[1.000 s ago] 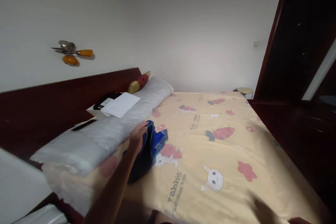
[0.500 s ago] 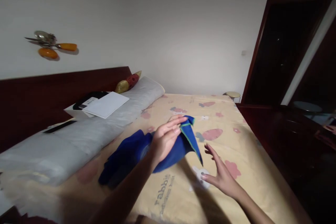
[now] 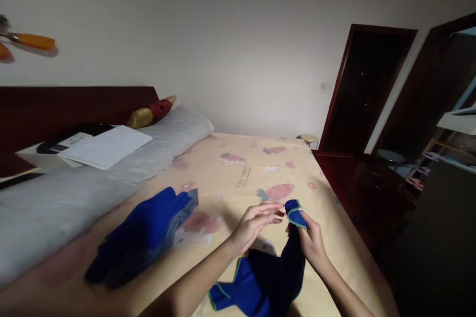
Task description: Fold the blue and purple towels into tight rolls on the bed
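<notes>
My right hand (image 3: pixel 312 237) is closed on a raised corner of a blue garment with green edging (image 3: pixel 275 277). The rest of that garment hangs down and lies in folds on the bed close to me. My left hand (image 3: pixel 256 225) is just left of the held corner, fingers stretched out and holding nothing. Farther left, a second heap of blue cloth (image 3: pixel 145 233) with a greyish side rests on the patterned bed sheet (image 3: pixel 238 193). Its folds hide what kind of garment it is.
A long grey bolster (image 3: pixel 167 143) runs along the dark headboard (image 3: pixel 74 101), with a white sheet or board (image 3: pixel 107 146) on it. A red and gold cushion (image 3: pixel 152 112) leans at the far end. Right of the bed's edge are a stool (image 3: pixel 308 138) and shelving (image 3: pixel 439 153).
The view has turned right. My right hand, empty before, now grips the green-edged garment, which has come nearer and apart from the other blue cloth. My left hand has let go of it.
</notes>
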A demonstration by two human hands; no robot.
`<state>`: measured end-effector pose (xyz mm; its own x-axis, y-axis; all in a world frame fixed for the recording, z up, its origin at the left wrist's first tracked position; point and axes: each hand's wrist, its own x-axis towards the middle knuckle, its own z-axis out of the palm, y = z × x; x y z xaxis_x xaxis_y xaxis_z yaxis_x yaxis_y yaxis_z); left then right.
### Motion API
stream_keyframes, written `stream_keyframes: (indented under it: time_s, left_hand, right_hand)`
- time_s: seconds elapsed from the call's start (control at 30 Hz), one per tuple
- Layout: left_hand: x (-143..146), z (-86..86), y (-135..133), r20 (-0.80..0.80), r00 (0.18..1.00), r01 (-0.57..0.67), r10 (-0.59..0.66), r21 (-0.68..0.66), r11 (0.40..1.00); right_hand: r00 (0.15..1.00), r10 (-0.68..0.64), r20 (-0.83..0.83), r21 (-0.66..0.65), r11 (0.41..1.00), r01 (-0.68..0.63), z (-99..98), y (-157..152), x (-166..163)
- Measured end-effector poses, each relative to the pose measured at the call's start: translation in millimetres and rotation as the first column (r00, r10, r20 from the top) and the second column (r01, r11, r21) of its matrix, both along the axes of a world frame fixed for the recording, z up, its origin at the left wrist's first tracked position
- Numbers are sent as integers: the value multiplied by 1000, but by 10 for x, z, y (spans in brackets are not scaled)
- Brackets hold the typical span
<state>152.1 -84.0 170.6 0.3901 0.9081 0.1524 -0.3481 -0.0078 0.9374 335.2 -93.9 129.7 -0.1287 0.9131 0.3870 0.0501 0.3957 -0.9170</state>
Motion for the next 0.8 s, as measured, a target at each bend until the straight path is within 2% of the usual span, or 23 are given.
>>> stream_keyframes:
  time_s: [0.07, 0.13, 0.2, 0.27, 0.37, 0.47, 0.6, 0.7, 0.8]
  left_hand:
    - [88, -140, 74, 13, 1000, 8, -8, 5, 1000]
    - [168, -266, 107, 24, 993, 112, -112, -3, 994]
    - [228, -363, 101, -11, 970, 243, -243, -15, 970]
    - [263, -422, 76, -89, 952, 291, -294, -40, 956]
    - [270, -445, 64, -183, 957, 224, -225, -27, 974]
    - [218, -459, 116, -256, 957, 155, -137, 51, 987]
    - [5, -600, 215, -390, 912, 165, -125, 70, 984]
    - [-277, -807, 252, -540, 831, 157, -131, 1, 988]
    - [-598, -1053, 271, -727, 678, 49, -107, -101, 994]
  right_hand:
    - [998, 48, 38, -21, 999, -47, 43, -16, 61]
    - [994, 48, 95, 41, 998, -52, 115, -32, 103]
    - [990, -24, 136, 162, 987, 2, 197, -42, 137]
    - [985, -106, 137, 233, 970, 72, 268, -41, 172]
    - [982, -152, 115, 195, 972, 128, 327, -29, 226]
    - [985, -143, 100, 120, 984, 131, 347, -30, 272]
    - [982, -111, 155, 104, 990, 95, 365, -47, 344]
    - [992, -108, 69, 41, 994, 105, 391, -44, 445]
    - [989, -86, -123, -119, 990, 71, 452, -29, 603]
